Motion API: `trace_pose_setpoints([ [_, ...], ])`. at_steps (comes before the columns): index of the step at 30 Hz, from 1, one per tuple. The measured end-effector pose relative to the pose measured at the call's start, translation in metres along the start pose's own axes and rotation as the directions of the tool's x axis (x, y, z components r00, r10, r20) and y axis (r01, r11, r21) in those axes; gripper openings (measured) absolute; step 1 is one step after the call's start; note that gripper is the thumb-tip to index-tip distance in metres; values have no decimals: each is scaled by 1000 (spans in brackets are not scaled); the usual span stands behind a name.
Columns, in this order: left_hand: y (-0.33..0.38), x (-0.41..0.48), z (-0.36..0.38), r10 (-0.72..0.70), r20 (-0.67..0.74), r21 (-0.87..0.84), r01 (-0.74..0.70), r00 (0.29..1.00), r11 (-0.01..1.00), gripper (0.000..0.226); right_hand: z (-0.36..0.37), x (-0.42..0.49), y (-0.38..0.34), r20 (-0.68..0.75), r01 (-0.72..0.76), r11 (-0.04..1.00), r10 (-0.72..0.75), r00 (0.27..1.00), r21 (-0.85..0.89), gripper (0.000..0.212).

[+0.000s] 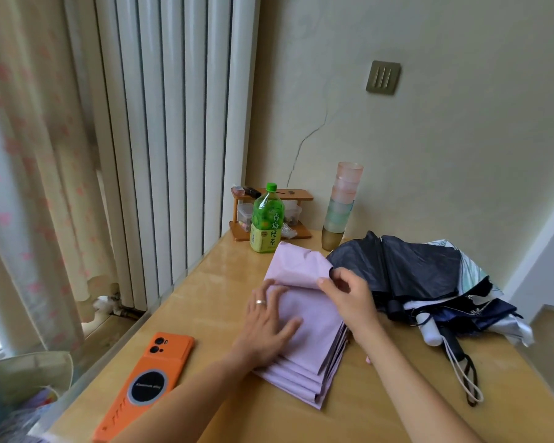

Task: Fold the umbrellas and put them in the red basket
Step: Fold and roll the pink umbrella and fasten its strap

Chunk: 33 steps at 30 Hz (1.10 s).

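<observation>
A lilac umbrella (314, 318) lies flattened on the wooden table (224, 276), its panels stacked in pleats toward me. My left hand (266, 327) presses flat on the stacked panels, fingers spread. My right hand (349, 295) pinches the edge of the top lilac panel and lifts it. To the right lie other collapsed umbrellas in a heap: a black-lined one (406, 266) with a leaf-print outside and a navy one (474, 311) with a white handle (429, 332) and wrist cords. No red basket is in view.
An orange phone (147, 382) lies at the table's near left. At the back stand a green tea bottle (267, 219), a small wooden rack (295, 215) and a stack of plastic cups (341, 206). A radiator and curtain are on the left.
</observation>
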<state>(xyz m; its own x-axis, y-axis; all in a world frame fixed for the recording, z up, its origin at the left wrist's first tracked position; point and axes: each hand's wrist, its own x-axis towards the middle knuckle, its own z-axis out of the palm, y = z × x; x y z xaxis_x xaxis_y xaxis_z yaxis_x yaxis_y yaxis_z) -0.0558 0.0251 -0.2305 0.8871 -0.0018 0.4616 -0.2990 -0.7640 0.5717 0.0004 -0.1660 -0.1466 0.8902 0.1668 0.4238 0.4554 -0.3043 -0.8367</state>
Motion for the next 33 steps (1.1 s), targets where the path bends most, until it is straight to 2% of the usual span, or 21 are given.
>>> trace_pose_setpoints([
  [1, -1, 0, -4, -54, -83, -94, 47, 995, 995, 61, 1, -9, 2, -13, 28, 999, -28, 1000, -40, 28],
  [3, -3, 6, -15, -127, -249, -161, 89, 960, 983, 56, 2, -29, 6, -26, 93, 988, -96, 995, -124, 40],
  [5, -2, 16, -31, -155, -308, -200, 96, 939, 975, 59, 1, -45, 12, -42, 119, 978, -128, 991, -172, 41],
  [8, 2, 35, -58, -185, -156, -305, 131, 970, 943, 60, -2, -58, 21, -69, 117, 960, -139, 988, -256, 34],
  [12, 9, 54, -79, -171, -18, -400, 149, 985, 904, 30, -4, -58, 24, -110, 92, 953, -129, 985, -290, 15],
  [15, 16, 59, -86, -192, 28, -405, 187, 981, 895, 33, -2, -56, 13, -147, 67, 973, -102, 984, -221, 27],
  [17, 18, 60, -86, -256, 79, -408, 266, 963, 873, 37, -1, -54, 3, -191, 6, 991, -32, 981, -137, 23],
  [19, 19, 60, -85, -328, 120, -451, 346, 937, 823, 28, -2, -52, -6, -206, -76, 996, 63, 977, -55, 19],
  [21, 18, 58, -83, -347, 105, -460, 355, 932, 814, 25, -2, -50, -13, -191, -129, 991, 131, 973, 19, 20],
  [23, 17, 58, -83, -352, 82, -491, 345, 933, 800, 26, -2, -50, -17, -170, -132, 990, 138, 976, 45, 21],
  [25, 16, 57, -83, -381, 88, -563, 361, 920, 743, 27, -1, -50, -17, -176, -125, 991, 130, 976, 39, 22],
  [29, 14, 54, -83, -419, 105, -675, 374, 902, 637, 28, -6, -49, -13, -317, -130, 990, 141, 938, 56, 24],
  [33, 14, 52, -81, -434, 167, -694, 418, 885, 586, 25, -7, -51, -18, -264, -129, 983, 160, 951, 130, 16],
])
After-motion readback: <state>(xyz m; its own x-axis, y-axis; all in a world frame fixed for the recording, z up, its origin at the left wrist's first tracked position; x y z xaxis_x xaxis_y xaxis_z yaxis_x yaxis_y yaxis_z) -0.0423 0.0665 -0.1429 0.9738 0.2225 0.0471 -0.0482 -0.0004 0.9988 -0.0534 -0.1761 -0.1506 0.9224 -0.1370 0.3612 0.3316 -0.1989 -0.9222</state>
